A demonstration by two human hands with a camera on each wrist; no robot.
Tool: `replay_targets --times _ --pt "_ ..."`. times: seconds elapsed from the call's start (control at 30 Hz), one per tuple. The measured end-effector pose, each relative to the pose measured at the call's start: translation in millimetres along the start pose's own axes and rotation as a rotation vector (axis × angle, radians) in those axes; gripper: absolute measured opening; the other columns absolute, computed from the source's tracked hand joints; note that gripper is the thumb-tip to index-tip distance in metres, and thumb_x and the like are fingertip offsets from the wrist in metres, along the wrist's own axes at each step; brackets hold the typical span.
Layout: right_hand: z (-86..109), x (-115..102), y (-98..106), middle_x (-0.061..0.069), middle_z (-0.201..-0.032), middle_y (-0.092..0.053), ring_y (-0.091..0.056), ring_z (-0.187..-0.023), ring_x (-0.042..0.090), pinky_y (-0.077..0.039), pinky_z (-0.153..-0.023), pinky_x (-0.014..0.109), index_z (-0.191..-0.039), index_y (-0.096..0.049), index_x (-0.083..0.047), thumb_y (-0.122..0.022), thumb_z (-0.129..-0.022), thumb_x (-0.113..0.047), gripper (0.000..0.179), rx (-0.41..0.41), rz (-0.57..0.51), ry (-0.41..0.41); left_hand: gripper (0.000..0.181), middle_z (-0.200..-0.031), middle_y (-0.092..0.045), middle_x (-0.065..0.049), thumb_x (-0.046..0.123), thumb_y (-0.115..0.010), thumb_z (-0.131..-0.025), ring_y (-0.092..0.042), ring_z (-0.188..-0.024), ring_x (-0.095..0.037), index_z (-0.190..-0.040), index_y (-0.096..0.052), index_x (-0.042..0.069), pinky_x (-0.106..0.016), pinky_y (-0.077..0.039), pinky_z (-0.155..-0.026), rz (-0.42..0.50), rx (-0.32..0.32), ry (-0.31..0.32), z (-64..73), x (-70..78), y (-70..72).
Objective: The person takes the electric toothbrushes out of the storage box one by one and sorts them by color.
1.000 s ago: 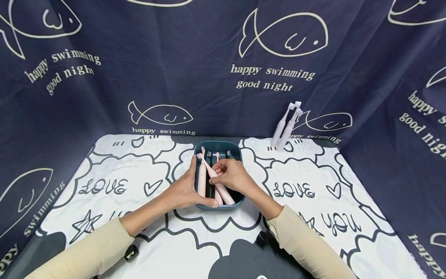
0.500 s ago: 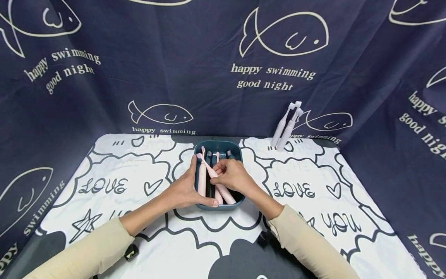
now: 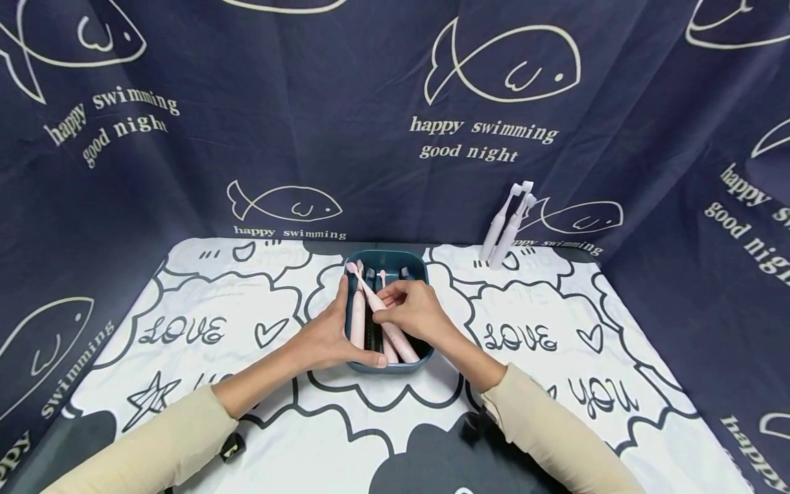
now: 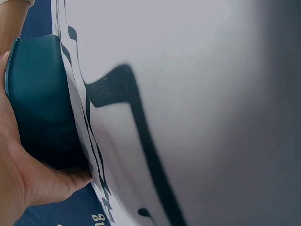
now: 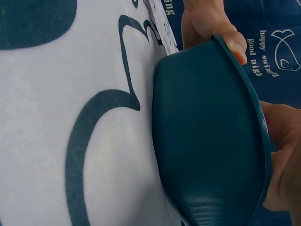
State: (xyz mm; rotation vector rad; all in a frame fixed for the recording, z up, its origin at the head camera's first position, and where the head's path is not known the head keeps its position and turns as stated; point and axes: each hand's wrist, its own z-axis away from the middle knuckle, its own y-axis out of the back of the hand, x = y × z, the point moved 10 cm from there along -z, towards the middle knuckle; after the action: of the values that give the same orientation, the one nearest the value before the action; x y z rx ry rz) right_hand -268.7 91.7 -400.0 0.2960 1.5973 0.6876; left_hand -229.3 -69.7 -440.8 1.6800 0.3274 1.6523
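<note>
A dark teal plastic box (image 3: pixel 395 368) stands on the cloth. My left hand (image 3: pixel 327 337) holds it at the left, fingers along the outer wall and thumb over the near rim; the left wrist view shows this hand (image 4: pixel 35 181) against the wall. Inside the box, my right hand (image 3: pixel 412 312) pinches a pink electric toothbrush (image 3: pixel 401 344) that lies slanted, its head toward the far left corner. Beside it are another pink toothbrush (image 3: pixel 358 319) and a black toothbrush (image 3: pixel 373 336). The right wrist view shows the box wall (image 5: pixel 211 132), with the right hand's fingertips hidden behind it.
Several white electric toothbrushes (image 3: pixel 506 237) stand upright at the back right, near the dark blue fish-print curtain (image 3: pixel 382 137). A white patterned cloth (image 3: pixel 247 322) covers the table. A small black object (image 3: pixel 232 447) shows beside the left sleeve.
The pinched pink toothbrush has shifted slightly, its head now farther toward the back of the box. My right forearm has moved a little to the right; the left hand stays put.
</note>
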Motion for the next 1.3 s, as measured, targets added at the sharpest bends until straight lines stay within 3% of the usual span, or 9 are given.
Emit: replay_targets --times 0.4,1.03,1.3 --pt "1.3 -0.7 13.5 0.011 -0.101 -0.085 -0.076 -0.086 0.012 -0.062 -0.082 0.022 -0.109 -0.086 -0.004 -0.095 -0.082 -0.008 0.029 0.11 -0.182 0.039 0.179 -0.19 -0.009 -0.019 0.074 -0.103 -0.064 -0.029 -0.173 -0.04 -0.179 0.025 0.022 -0.061 -0.039 -0.133 0.038 -0.018 0.014 0.1 -4.2 -2.2" --pt "0.7 2.0 36.4 0.015 -0.106 -0.082 -0.073 -0.087 0.01 -0.059 -0.083 0.017 -0.116 -0.085 0.0 -0.089 -0.084 -0.005 0.033 0.176 -0.307 0.055 0.178 -0.19 -0.013 -0.019 0.075 -0.102 -0.064 -0.037 -0.17 -0.039 -0.179 0.024 0.023 -0.061 -0.044 -0.13 0.014 0.0 -0.012 -0.8 0.2 -0.6" --pt "2.5 2.1 52.7 0.006 -0.102 -0.08 -0.073 -0.089 0.011 -0.059 -0.085 0.018 -0.117 -0.083 0.0 -0.09 -0.084 -0.002 0.033 0.206 -0.377 0.071 0.179 -0.188 -0.016 -0.023 0.079 -0.1 -0.063 -0.037 -0.169 -0.044 -0.179 0.023 0.021 -0.063 -0.045 -0.128 -0.011 -0.002 0.015 -0.8 -3.8 -0.8"
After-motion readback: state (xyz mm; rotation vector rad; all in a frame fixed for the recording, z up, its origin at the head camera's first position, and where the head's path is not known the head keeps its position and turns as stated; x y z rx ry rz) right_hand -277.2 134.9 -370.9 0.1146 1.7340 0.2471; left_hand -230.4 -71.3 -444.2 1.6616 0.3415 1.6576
